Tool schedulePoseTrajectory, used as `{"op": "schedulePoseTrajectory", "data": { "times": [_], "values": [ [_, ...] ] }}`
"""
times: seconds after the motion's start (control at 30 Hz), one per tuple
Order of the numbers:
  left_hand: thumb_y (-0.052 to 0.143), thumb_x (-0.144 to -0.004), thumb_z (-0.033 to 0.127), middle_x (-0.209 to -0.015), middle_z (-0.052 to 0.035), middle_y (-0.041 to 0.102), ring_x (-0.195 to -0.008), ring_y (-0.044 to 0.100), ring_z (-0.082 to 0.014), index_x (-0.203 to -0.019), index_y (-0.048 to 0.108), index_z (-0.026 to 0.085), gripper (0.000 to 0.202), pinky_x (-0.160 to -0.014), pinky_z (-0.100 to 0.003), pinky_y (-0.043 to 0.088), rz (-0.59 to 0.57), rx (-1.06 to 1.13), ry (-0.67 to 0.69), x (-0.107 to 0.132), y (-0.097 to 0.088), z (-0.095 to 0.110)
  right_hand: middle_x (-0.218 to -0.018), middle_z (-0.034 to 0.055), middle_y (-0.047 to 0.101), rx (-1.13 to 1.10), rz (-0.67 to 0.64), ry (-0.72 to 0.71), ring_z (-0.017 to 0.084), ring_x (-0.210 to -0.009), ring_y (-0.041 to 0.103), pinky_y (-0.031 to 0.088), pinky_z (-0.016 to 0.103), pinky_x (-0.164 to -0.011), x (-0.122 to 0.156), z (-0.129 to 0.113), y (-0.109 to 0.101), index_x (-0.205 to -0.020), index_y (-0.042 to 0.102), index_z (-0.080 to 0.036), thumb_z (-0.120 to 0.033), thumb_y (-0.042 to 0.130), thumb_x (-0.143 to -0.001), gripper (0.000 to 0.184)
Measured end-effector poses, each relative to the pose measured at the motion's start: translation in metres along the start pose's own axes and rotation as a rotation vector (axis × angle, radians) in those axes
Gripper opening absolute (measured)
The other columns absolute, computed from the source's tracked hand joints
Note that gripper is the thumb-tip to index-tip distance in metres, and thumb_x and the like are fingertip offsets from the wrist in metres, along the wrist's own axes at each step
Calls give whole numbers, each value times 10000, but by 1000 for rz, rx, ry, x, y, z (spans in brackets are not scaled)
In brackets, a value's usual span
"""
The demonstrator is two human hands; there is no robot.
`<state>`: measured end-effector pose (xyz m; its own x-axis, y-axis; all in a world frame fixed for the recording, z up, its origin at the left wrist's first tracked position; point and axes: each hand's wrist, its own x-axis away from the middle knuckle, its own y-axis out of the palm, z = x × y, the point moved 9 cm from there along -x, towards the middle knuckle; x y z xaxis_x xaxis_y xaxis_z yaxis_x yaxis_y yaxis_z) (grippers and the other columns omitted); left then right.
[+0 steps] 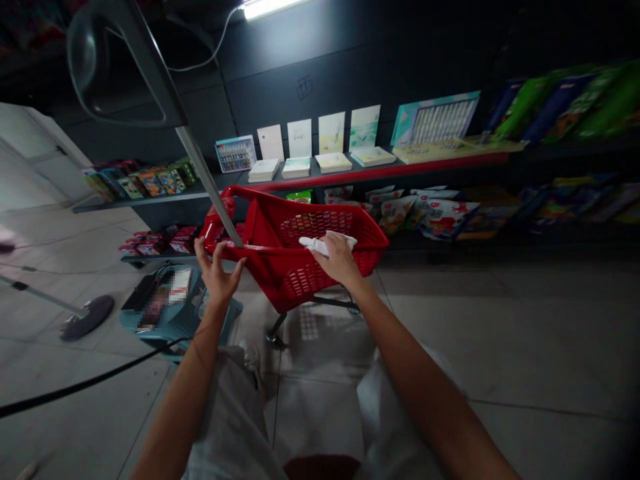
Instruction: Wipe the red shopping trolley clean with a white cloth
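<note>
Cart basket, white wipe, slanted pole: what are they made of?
Basket: likely plastic, semi-gloss; moulded-looking perforations, rim highlights.
White wipe: matte cloth or paper; crumpled in the right hand.
Pole: probably satin metal; smooth grey sheen.

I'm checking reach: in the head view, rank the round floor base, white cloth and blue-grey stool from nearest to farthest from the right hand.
1. White cloth: held in the right hand.
2. Blue-grey stool: off to the left.
3. Round floor base: farther left, beyond the stool.
</note>
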<state>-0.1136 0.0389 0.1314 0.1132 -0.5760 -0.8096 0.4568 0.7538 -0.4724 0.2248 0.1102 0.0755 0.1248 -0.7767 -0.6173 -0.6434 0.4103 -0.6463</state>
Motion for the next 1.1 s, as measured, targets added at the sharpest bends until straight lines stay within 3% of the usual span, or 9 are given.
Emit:
{"op": "schedulePoseTrajectory", "data": {
  "times": [0.1, 0.2, 0.33, 0.47, 0.67, 0.87, 1.0, 1.1],
  "values": [
    [774, -856, 573, -1725, -189, 213, -1634, 183, -396, -1350, 621, 206, 634, -1270, -549, 334, 13, -19, 26, 1, -2, 2, -1210, 203, 681, 109, -12, 60, 372, -1281, 540, 348, 589, -1162, 3, 24, -5, -1094, 654, -172, -487, 532, -1016, 347],
    [772, -858, 573, -1724, -192, 218, -1636, 174, -401, -1361, 616, 206, 641, -1266, -556, 336, 6, -22, 21, 1, -2, 1, -1228, 236, 688, 191, 59, 204, 416, -1330, 503, 312, 658, -1148, 7, 62, -22, -1069, 643, -154, -508, 537, -1003, 376],
    [778, -852, 575, -1726, -189, 209, -1639, 163, -398, -1369, 608, 211, 654, -1268, -549, 332, 10, -2, 14, 0, -2, 2, -1108, 241, 723, 257, 51, 299, 389, -1174, 601, 351, 629, -1111, 11, 86, -32, -1057, 636, -132, -486, 502, -1010, 381],
    [778, -849, 582, -1733, -192, 175, -1639, 164, -397, -1358, 603, 205, 657, -1280, -543, 309, 2, 31, 7, 0, 0, 2, -1084, 215, 741, 271, -12, 233, 354, -1083, 653, 357, 599, -1124, 14, 61, -29, -1133, 614, -141, -478, 470, -1045, 377],
    [758, -862, 595, -1734, -197, 161, -1646, 147, -378, -1382, 586, 201, 674, -1282, -506, 316, -5, 41, -15, 0, -1, 2, -1191, 167, 736, 87, -2, 57, 327, -1200, 645, 252, 575, -1254, 21, 1, -14, -1262, 578, -181, -436, 475, -1064, 339],
    [767, -862, 574, -1736, -193, 164, -1647, 143, -379, -1392, 579, 216, 667, -1276, -513, 321, 5, 41, 1, 1, 0, 2, -1404, 136, 651, -121, -42, -165, 294, -1329, 579, 242, 525, -1298, 25, -54, 6, -1364, 522, -210, -382, 543, -1034, 372],
    [776, -854, 569, -1738, -195, 145, -1651, 105, -386, -1396, 576, 211, 679, -1296, -526, 273, -10, 54, 5, -1, 1, 1, -1459, 152, 608, -135, -82, -253, 299, -1399, 525, 235, 524, -1300, 23, -61, 9, -1330, 542, -193, -351, 610, -995, 377],
    [782, -845, 578, -1737, -187, 150, -1650, 100, -396, -1390, 581, 216, 683, -1294, -551, 273, -16, 42, 0, -2, 0, 1, -1393, 162, 643, -81, -152, -222, 325, -1342, 557, 315, 524, -1252, 18, -39, 5, -1268, 584, -180, -316, 674, -939, 368]
  ]
}}
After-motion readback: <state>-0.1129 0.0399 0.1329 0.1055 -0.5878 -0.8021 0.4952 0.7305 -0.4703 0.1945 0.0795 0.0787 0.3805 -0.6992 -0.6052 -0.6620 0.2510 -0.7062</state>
